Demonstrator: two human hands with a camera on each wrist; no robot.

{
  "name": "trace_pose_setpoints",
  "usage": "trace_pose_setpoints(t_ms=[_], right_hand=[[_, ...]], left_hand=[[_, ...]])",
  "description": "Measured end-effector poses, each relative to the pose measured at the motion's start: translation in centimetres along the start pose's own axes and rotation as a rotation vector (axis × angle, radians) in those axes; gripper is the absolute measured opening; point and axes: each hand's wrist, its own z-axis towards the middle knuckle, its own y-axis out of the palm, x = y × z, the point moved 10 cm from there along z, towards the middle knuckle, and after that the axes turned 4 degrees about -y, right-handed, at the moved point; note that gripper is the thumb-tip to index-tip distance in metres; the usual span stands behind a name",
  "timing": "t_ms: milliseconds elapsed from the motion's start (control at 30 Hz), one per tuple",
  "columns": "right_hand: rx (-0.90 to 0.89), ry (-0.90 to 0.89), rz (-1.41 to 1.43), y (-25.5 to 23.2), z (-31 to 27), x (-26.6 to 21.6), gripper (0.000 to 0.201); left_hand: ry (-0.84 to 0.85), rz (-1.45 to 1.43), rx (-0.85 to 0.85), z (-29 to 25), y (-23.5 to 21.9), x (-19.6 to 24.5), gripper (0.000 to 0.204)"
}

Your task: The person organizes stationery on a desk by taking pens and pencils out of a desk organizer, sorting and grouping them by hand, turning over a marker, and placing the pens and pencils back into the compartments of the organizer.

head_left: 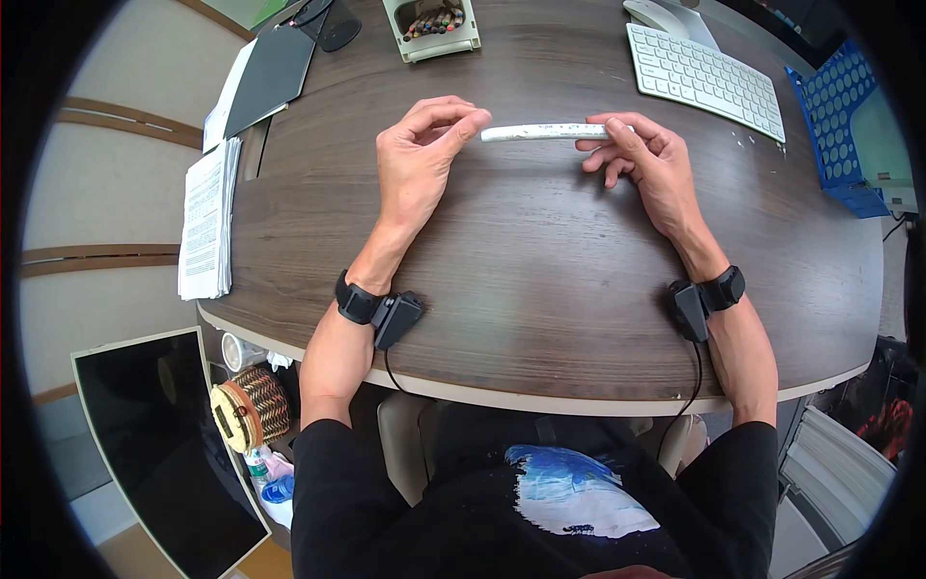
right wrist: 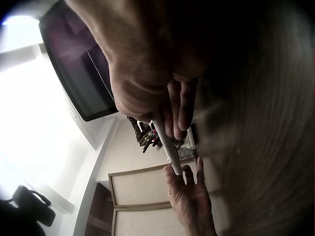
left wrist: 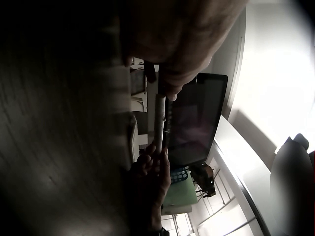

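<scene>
A slim white tube (head_left: 545, 132) with small dark print lies crosswise above the desk, between the two hands. My right hand (head_left: 651, 164) pinches its right end between thumb and index finger, the other fingers loosely bent. My left hand (head_left: 422, 154) is at the opposite end, thumb tip right at it; that end shows uncovered. In the left wrist view the tube (left wrist: 159, 120) runs down to the right hand (left wrist: 150, 174). From the right wrist, the left hand (right wrist: 192, 201) shows its fingers spread around the tube's far end (right wrist: 176, 166).
A box of coloured pencils (head_left: 439, 29) stands at the back, with a white keyboard (head_left: 709, 82) and mouse (head_left: 656, 17) to its right. A blue perforated holder (head_left: 839, 135) is at the right edge. Stacked papers (head_left: 207, 222) and a dark folder (head_left: 270, 82) lie left.
</scene>
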Motion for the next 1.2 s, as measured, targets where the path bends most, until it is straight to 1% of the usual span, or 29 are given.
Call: trace_pose_setpoints(t_ms=[167, 233, 367, 433, 467, 533, 633, 667, 733, 833, 933, 1033, 1167, 1200], right_hand=[[-0.005, 0.004, 0.000, 0.1, 0.0, -0.1, 0.039], [-0.007, 0.000, -0.011, 0.0, 0.0, -0.2, 0.040], [-0.003, 0.001, -0.002, 0.0, 0.0, -0.1, 0.040], [-0.001, 0.001, 0.004, -0.1, 0.0, 0.0, 0.040], [-0.001, 0.002, 0.004, -0.1, 0.0, 0.0, 0.040], [0.011, 0.001, 0.033, -0.1, 0.0, 0.1, 0.039], [0.033, -0.017, 0.040, -0.1, 0.0, -0.3, 0.036], [0.034, -0.017, 0.040, -0.1, 0.0, -0.3, 0.036], [0.043, -0.015, 0.058, -0.4, 0.1, -0.2, 0.034], [0.043, -0.003, 0.052, -0.7, 0.1, 0.1, 0.033], [0.060, 0.006, 0.079, -0.9, 0.1, 0.3, 0.033], [0.051, -0.006, 0.094, -0.5, 0.1, -0.1, 0.032], [0.045, -0.008, 0.082, -0.4, 0.1, -0.2, 0.031], [0.047, -0.009, 0.075, -0.4, 0.1, -0.2, 0.032]], left_hand=[[0.025, -0.025, 0.035, 0.2, -0.2, 0.0, 0.017], [-0.064, -0.022, -0.004, 0.2, 0.2, -0.6, 0.022], [-0.028, -0.075, 0.008, 0.2, 0.6, 0.1, 0.025], [-0.058, 0.003, -0.046, 0.2, 0.8, -0.6, 0.026], [-0.058, 0.003, -0.046, 0.2, 0.7, -0.5, 0.026], [-0.164, 0.183, -0.159, -0.1, 1.6, -1.3, 0.027], [-0.188, 0.224, -0.189, -0.3, 2.0, -1.4, 0.028], [-0.188, 0.224, -0.190, -0.3, 2.1, -1.6, 0.028], [-0.102, 0.140, -0.136, -0.2, 1.7, -1.0, 0.029], [-0.087, 0.091, -0.135, -0.2, 1.8, -1.0, 0.028], [-0.080, 0.119, -0.144, -0.3, 2.0, -0.9, 0.029], [-0.109, 0.174, -0.170, -0.2, 2.0, -1.7, 0.032], [-0.132, 0.221, -0.194, -0.3, 2.1, -1.7, 0.037], [-0.170, 0.247, -0.199, -0.4, 2.1, -1.7, 0.039]])
